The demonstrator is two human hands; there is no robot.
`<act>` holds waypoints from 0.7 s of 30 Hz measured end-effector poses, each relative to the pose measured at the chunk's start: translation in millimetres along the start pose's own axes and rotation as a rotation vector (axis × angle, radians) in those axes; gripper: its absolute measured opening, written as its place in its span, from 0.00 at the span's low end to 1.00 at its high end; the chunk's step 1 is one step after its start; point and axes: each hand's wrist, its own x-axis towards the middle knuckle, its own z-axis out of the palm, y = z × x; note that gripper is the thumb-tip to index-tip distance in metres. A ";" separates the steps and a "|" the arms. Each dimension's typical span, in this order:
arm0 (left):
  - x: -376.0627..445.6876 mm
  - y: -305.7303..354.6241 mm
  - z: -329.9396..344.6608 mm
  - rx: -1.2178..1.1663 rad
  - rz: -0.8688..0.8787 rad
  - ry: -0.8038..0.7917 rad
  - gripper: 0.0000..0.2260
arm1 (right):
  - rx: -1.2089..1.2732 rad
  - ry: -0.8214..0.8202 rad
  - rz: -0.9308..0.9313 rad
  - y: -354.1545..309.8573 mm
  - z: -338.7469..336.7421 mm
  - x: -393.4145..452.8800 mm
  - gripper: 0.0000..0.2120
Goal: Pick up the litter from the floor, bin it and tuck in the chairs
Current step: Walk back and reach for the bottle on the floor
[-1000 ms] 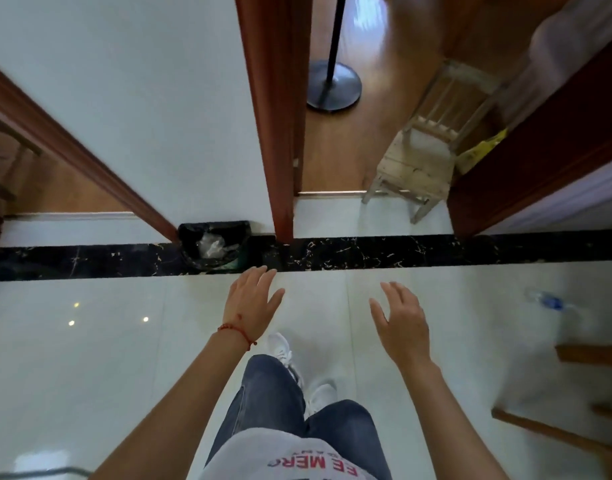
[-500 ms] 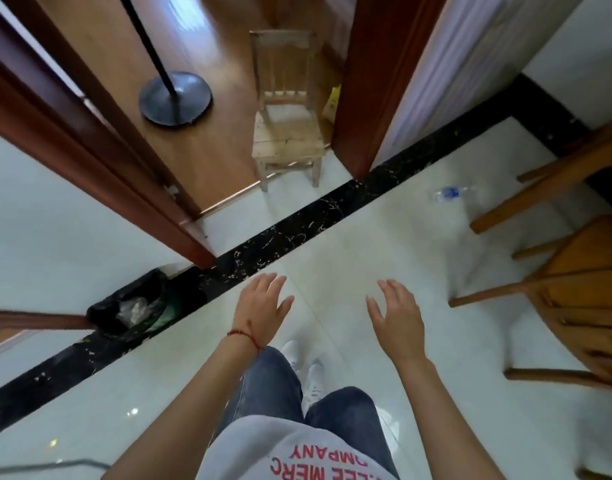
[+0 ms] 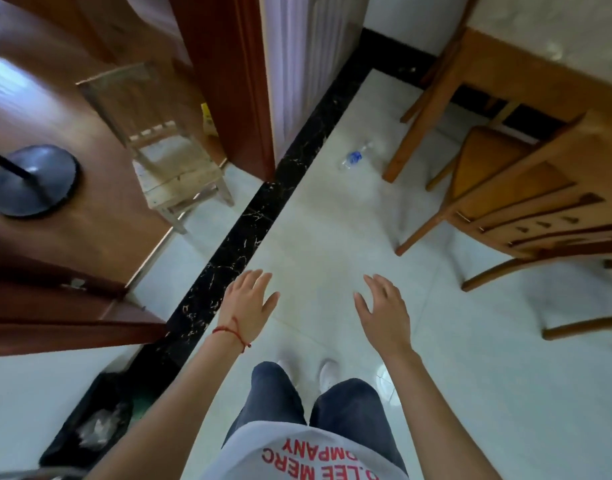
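Observation:
A clear plastic bottle (image 3: 354, 156) with a blue label lies on the white tile floor ahead, near a table leg. My left hand (image 3: 249, 301) and my right hand (image 3: 384, 313) hover palm down in front of me, fingers spread, both empty and well short of the bottle. A black bin (image 3: 72, 427) lined with a dark bag and holding crumpled clear plastic stands at the lower left by the wall. A wooden chair (image 3: 526, 195) stands at the right, pulled out from the wooden table (image 3: 505, 60).
A black marble strip (image 3: 249, 220) runs diagonally across the floor. A small pale wooden chair (image 3: 169, 161) stands in a doorway at the left, beside a round black stand base (image 3: 30, 180). A dark red door frame (image 3: 228, 81) rises ahead.
The view has swung right: the bin has slid to the lower left, and the bottle, table and chair have come toward the centre. Both hands stay open and spread.

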 end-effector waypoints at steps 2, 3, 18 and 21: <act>12.8 3.6 -4.6 0.004 0.022 -0.013 0.21 | 0.006 0.005 0.039 2.9 -2.3 3.5 0.21; 19.1 6.0 -7.1 0.000 0.032 -0.015 0.21 | 0.005 0.009 0.055 4.4 -3.7 5.9 0.21; 170.3 68.4 -38.9 -0.006 0.071 -0.007 0.21 | 0.055 0.025 0.103 25.9 -57.3 148.5 0.21; 207.1 82.2 -49.1 0.009 0.051 -0.004 0.21 | 0.071 0.039 0.084 28.3 -80.5 188.8 0.20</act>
